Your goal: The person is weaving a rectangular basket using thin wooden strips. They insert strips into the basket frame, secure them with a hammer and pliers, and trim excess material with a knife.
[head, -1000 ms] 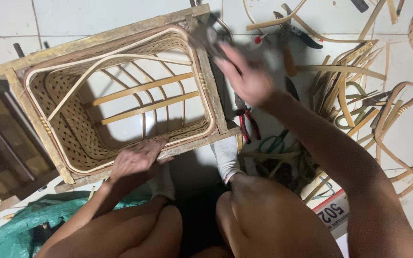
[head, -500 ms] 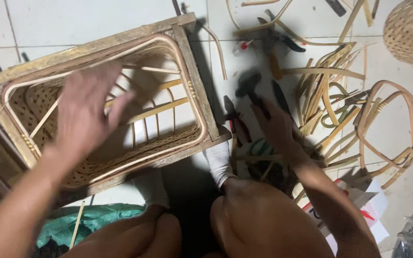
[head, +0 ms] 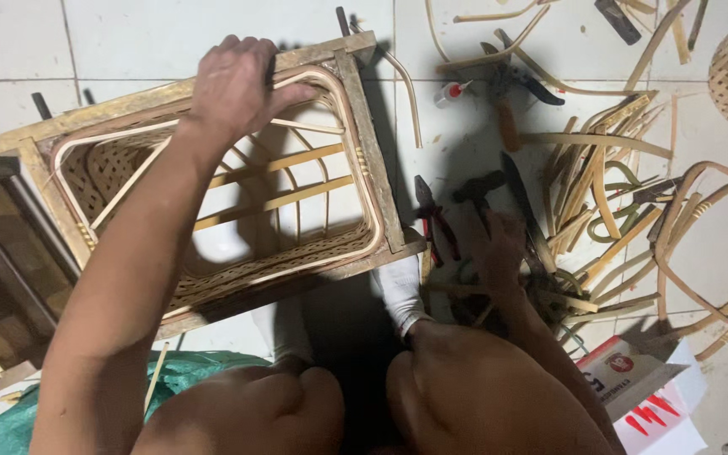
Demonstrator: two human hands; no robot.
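While half a second earlier the left hand [head: 242, 88] was blurred above the open frame, it is now seen clamped, fingers curled, over the far rim of the rectangular woven rattan basket frame with pale bent-cane edging [head: 212, 181], which is stood on the white tiled floor [head: 128, 34] against the knees; steadying of the piece is thus indicated. The right hand [head: 499, 248] has been lowered among the tools, its fingers closed about a dark-headed hammer [head: 478, 187]. Red-handled pliers [head: 433, 215] lie just beside. Smooth curved cane strips [head: 709, 227] and flat splints [head: 583, 168] are scattered at the floor's right edge.
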